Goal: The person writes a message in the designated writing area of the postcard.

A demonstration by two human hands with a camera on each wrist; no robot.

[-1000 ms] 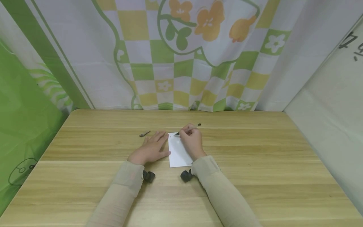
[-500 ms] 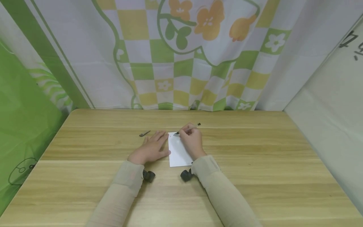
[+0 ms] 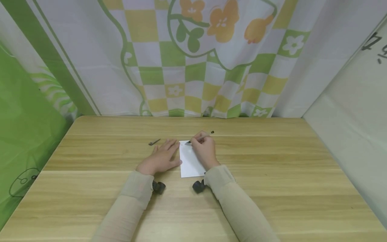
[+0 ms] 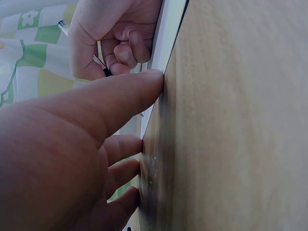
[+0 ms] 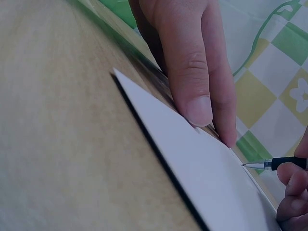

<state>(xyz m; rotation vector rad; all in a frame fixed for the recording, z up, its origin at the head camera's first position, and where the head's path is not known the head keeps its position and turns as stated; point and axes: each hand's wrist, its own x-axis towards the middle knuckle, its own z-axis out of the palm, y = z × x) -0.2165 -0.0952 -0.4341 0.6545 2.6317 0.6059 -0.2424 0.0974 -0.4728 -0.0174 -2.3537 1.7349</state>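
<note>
A white sheet or pad of paper (image 3: 188, 163) lies on the wooden table, with a tiny mark near its top left corner. My right hand (image 3: 206, 149) pinches a pen (image 5: 281, 163) with a black grip, its tip at the upper part of the paper. The pen's back end slants up to the right. My left hand (image 3: 161, 158) lies flat with fingers extended, thumb and fingertips touching the paper's left edge. In the left wrist view, the thumb (image 4: 130, 96) presses that edge. A dark pen cap (image 3: 154, 142) lies just beyond the left fingers.
The wooden table (image 3: 272, 188) extends to both sides. A checkered floral curtain (image 3: 193, 74) hangs behind its far edge. A green sheet (image 3: 27, 111) stands at the left, a pale panel (image 3: 356, 111) at the right. A black wrist camera (image 3: 198, 187) sits by the right cuff.
</note>
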